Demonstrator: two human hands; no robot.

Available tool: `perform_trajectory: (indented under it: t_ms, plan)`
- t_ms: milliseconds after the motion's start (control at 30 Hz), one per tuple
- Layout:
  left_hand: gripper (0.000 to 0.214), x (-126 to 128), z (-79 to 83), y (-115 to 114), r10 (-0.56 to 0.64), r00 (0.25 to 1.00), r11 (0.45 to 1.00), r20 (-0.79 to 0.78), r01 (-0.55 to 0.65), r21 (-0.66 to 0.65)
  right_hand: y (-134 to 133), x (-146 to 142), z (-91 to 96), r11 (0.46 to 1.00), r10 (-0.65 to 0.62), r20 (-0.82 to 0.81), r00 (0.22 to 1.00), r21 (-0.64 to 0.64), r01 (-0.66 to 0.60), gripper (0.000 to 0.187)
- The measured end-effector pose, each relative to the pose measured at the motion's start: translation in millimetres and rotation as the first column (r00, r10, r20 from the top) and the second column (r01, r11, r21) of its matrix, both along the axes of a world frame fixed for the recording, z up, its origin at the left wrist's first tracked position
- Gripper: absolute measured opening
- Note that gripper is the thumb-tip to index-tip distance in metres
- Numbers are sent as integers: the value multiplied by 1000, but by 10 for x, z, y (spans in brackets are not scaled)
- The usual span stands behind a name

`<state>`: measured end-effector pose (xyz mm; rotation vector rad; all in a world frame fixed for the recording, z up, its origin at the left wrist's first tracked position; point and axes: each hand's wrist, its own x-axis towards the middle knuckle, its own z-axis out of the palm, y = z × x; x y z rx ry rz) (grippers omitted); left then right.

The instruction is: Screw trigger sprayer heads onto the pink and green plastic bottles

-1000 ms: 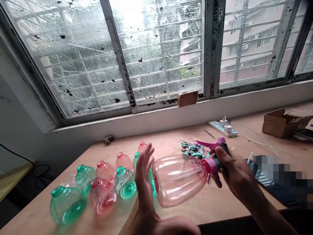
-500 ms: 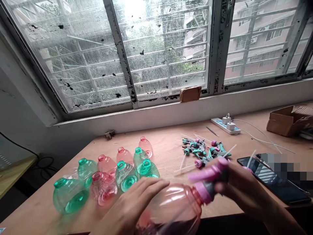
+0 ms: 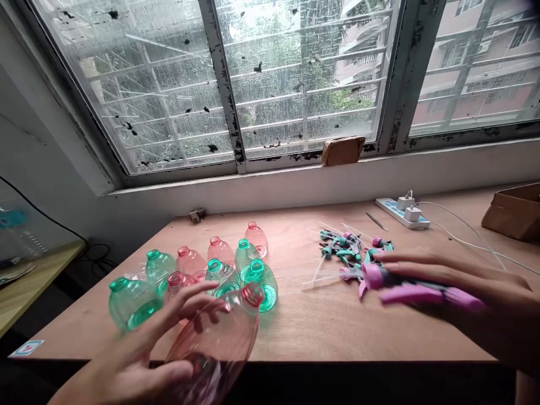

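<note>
My left hand (image 3: 147, 349) is wrapped round a clear pink plastic bottle (image 3: 219, 343) at the table's front edge, its open neck pointing up and away. My right hand (image 3: 472, 298) holds a pink and grey spray trigger head (image 3: 413, 287) off the bottle, lying sideways above the table at the right. Just beyond it lies a heap of pink and teal trigger heads (image 3: 350, 253) with thin white tubes. Several empty green and pink bottles (image 3: 202, 270) lie grouped at the left of the wooden table (image 3: 312, 320).
A white power strip (image 3: 403, 214) with chargers and a white cable lies near the window sill. A cardboard box (image 3: 514, 211) stands at the far right. A brown block (image 3: 342, 151) rests on the sill. A lower yellow table (image 3: 25, 281) is at the left.
The trigger head has come off the pink bottle. My left hand took the bottle down to the left front, and my right hand carried the trigger head to the right. The camera turned left.
</note>
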<state>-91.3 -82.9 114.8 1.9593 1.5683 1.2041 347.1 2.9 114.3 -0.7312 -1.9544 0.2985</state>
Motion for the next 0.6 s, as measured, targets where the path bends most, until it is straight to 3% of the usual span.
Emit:
perform_trajectory:
  t_ms: [33, 133, 267, 400, 500, 600]
  plan:
    - [79, 57, -40, 17, 31, 999, 999, 15, -31, -5, 97, 13, 0, 998, -37, 47, 998, 61, 35, 32]
    - [82, 220, -227, 57, 118, 992, 993, 49, -116, -32, 392, -55, -157, 991, -125, 183, 975, 61, 116, 34]
    - [71, 202, -544, 61, 225, 972, 971, 73, -217, -104, 704, -300, -705, 968, -235, 457, 858, 30, 250, 37]
    - [65, 102, -790, 130, 258, 956, 961, 142, -238, -142, 928, -532, -1188, 961, -264, 578, 773, 88, 262, 40]
    - [70, 168, -925, 246, 324, 931, 943, 167, -303, -140, 1015, -600, -1223, 960, -264, 589, 763, 88, 264, 51]
    - [75, 274, -1018, 357, 367, 924, 929, 110, -360, -81, 910, -556, -991, 962, -250, 509, 824, 34, 271, 63]
